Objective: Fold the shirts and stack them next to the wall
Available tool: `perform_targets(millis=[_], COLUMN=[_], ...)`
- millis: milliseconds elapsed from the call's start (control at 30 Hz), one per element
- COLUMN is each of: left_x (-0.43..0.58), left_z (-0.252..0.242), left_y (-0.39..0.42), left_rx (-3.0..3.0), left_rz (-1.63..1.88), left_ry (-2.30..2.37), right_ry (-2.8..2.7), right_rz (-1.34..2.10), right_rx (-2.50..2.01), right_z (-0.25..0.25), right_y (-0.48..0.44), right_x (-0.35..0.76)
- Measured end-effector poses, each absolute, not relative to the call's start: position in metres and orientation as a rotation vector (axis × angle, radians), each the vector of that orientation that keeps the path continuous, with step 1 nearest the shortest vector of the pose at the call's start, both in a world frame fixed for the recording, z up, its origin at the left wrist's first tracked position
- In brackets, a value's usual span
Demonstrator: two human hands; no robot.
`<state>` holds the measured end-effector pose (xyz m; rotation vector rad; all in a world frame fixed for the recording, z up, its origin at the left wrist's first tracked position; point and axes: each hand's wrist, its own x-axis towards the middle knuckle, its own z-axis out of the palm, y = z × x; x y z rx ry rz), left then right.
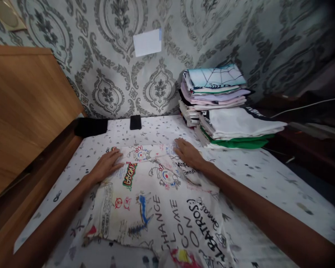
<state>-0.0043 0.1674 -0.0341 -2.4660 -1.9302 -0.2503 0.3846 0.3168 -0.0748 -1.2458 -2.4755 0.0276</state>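
My left hand (pixel 108 163) lies palm-down on the far left edge of the drawn-on white garment (pixel 142 175); my right hand (pixel 189 153) rests at its far right side. Both lie open, gripping nothing. Garment lies before me on the patterned sheet (pixel 257 186), nearer than the folded clothes (pixel 212 98).

The white cloth (pixel 159 201) bears handwritten black lettering: "HANCE", "ON" and "BATROS:)" can be read, other words only in part. Its red-and-green word is unclear, as is the pale lettering on the folded white garment's (pixel 234 123) dark band (pixel 258 114).
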Motion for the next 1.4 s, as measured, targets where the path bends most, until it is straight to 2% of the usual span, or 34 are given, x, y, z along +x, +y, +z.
perform_targets(millis=[133, 267, 367, 533, 700, 800, 933, 1033, 1133, 1267, 1400], left_x=[0.004, 0.018, 0.019, 0.025, 0.049, 0.053, 0.05, 0.053, 0.056, 0.048, 0.029], left_z=[-0.017, -0.003, 0.003, 0.011, 0.0, -0.009, -0.011, -0.005, 0.001, 0.003, 0.005], left_y=[0.158, 0.153, 0.149, 0.148, 0.167, 0.174, 0.169, 0.161, 0.155, 0.147, 0.141], left_rx=[-2.378, -2.31, -2.321, -2.376, -2.521, -2.624, -2.598, -2.55, -2.473, -2.331, -2.244], left_rz=[-0.124, -0.021, 0.014, -0.127, -0.429, -0.32, -0.265, -0.078, 0.098, 0.165, 0.148], left_ry=[-1.778, -1.748, -1.775, -1.896, -1.968, -1.922, -1.767, -1.678, -1.708, -1.809, -1.934], right_ry=[-2.501, -2.711, -2.788, -2.709, -2.65, -2.645, -2.56, -2.518, -2.523, -2.564, -2.569], right_rz=[0.054, 0.253, 0.364, 0.515, 0.297, 0.286, 0.441, 0.497, 0.39, 0.344, 0.474], right_rx=[-1.027, -0.646, -0.535, -0.566, -1.011, -1.284, -1.41, -1.349, -1.249, -1.242, -1.014], right_z=[-0.056, -0.032, -0.023, -0.023, -0.019, -0.019, -0.023, -0.024, -0.021, -0.018, -0.019], right_y=[0.295, 0.259, 0.242, 0.236, 0.233, 0.23, 0.227, 0.222, 0.213, 0.199, 0.187], right_x=[0.367, 0.32, 0.288, 0.276, 0.296, 0.312, 0.327, 0.33, 0.33, 0.334, 0.343])
